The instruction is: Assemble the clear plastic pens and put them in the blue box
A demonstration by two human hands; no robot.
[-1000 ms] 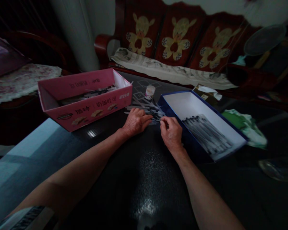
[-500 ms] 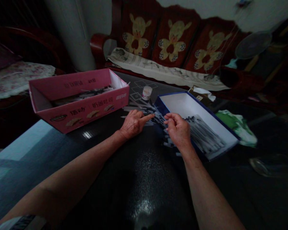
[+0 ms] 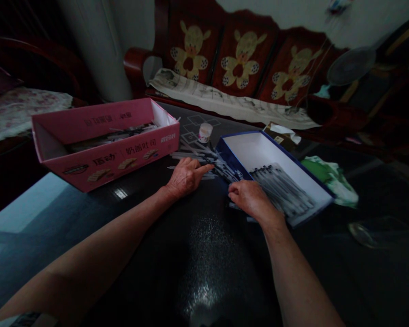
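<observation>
My left hand (image 3: pixel 185 176) rests at the near side of a loose pile of pens (image 3: pixel 221 164), slim and clear-grey with dark parts. Its index finger stretches out onto them, while the other fingers are bent. My right hand (image 3: pixel 247 196) is closed, fingers pressed together and turned down, by the near left wall of a blue box (image 3: pixel 234 156). Whatever those fingers hold is hidden. Inside this white-lined box, many similar pens (image 3: pixel 282 188) lie side by side. A few pen ends show under my right hand.
A pink carton (image 3: pixel 129 156) with more slim pieces inside stands to the left. Behind the pile is a small white tub (image 3: pixel 205 132). Right of the blue box lies a green and white packet (image 3: pixel 330 179), with a clear item (image 3: pixel 378 231) nearer. A wooden sofa (image 3: pixel 214 59) stands beyond the dark table.
My right hand has moved down and nearer to me, its fingers turning downward and closing together. The left hand stays at the pile with its index finger out. The view has shifted slightly.
</observation>
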